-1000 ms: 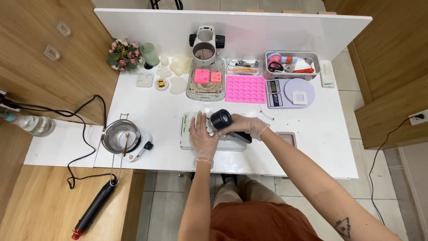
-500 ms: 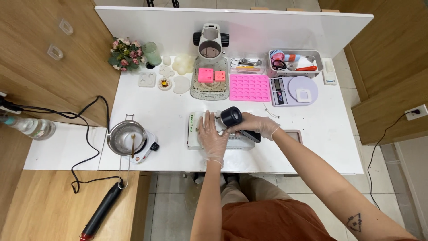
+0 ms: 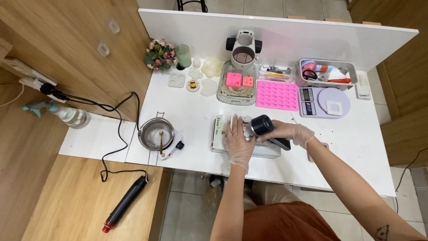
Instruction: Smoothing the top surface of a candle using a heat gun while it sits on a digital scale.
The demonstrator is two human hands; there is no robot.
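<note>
Both hands wear thin clear gloves. My left hand [image 3: 237, 139] lies flat with fingers spread on a white rectangular box [image 3: 220, 133] near the table's front edge. My right hand [image 3: 290, 133] grips a black cylindrical tool [image 3: 263, 126] with a dark handle, held just over the right part of the box. The tool's round black head points toward my left hand's fingers.
Behind the box stand a white microscope [image 3: 243, 50] over pink blocks [image 3: 233, 80], a pink silicone mould [image 3: 276, 95], a purple kitchen scale [image 3: 323, 102] and a tray of tools [image 3: 327, 73]. A metal pot on a small heater [image 3: 156, 133] sits left. A black heat gun [image 3: 125, 203] lies on the wooden bench.
The view has shifted slightly. My hands stay on the box and the black tool, with little visible movement.
</note>
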